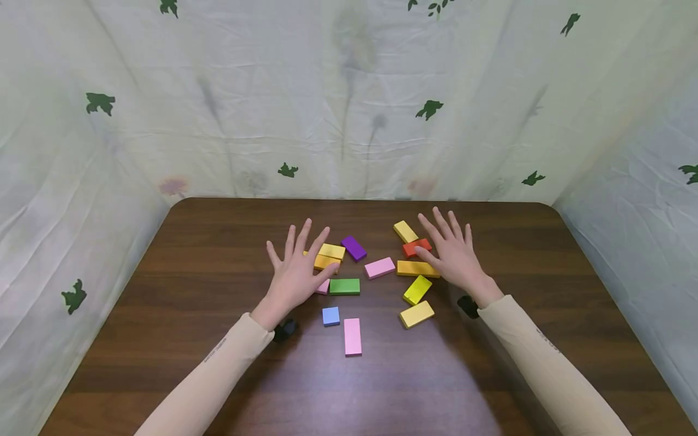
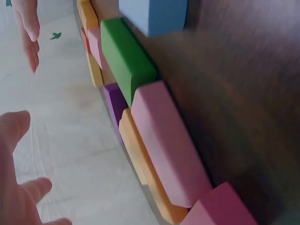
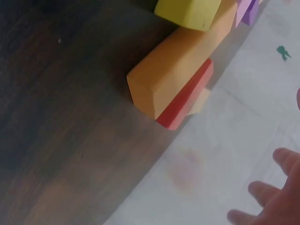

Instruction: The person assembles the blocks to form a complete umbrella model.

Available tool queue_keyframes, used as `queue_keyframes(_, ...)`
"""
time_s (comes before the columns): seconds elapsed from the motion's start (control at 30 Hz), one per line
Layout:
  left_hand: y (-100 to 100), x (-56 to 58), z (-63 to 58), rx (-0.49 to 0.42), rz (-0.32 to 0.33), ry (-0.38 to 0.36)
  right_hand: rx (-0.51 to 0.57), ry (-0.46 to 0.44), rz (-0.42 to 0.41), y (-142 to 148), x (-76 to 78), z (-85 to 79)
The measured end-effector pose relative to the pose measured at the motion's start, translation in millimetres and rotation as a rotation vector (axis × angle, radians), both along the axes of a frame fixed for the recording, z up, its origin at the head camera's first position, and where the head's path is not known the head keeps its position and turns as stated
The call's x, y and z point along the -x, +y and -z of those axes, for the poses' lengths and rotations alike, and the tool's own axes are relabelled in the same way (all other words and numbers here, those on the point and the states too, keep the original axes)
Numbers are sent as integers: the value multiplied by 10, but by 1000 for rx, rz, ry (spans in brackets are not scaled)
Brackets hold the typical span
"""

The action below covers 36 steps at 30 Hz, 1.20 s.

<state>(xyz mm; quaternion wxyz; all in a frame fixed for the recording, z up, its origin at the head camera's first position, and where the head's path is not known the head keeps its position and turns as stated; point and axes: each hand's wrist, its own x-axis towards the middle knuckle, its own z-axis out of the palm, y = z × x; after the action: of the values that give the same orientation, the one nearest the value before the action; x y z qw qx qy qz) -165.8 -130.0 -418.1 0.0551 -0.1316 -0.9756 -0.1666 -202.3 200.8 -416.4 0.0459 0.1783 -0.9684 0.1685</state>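
My left hand hovers with spread fingers over the left part of a group of coloured wooden blocks. Beneath and beside it are yellow-orange blocks, a green block and a pink block, partly hidden in the head view. On the other side, my right hand is raised, fingers apart, beside a red block and an orange block. Neither hand holds anything. Between them lie a purple block and another pink block.
Nearer the front lie a small blue block and an upright-lying pink block. Several yellow blocks sit on the right side of the group. The brown table ends at a pale leaf-patterned curtain behind.
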Motion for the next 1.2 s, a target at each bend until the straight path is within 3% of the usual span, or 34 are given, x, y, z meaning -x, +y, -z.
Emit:
queue_keyframes(0.47, 57, -287, 88, -44, 211, -46, 15, -48, -197, -96, -98, 76)
queue_keyframes(0.6, 109, -366, 93, -6, 275, -18, 8, -53, -243, -154, -142, 102)
queue_keyframes(0.73, 157, -437, 101, -11, 326, -37, 8, -71, -289, -219, -190, 125)
queue_keyframes(1.2, 260, -533, 157, 74, 325, -126, -41, -123, -428, -383, -299, 208)
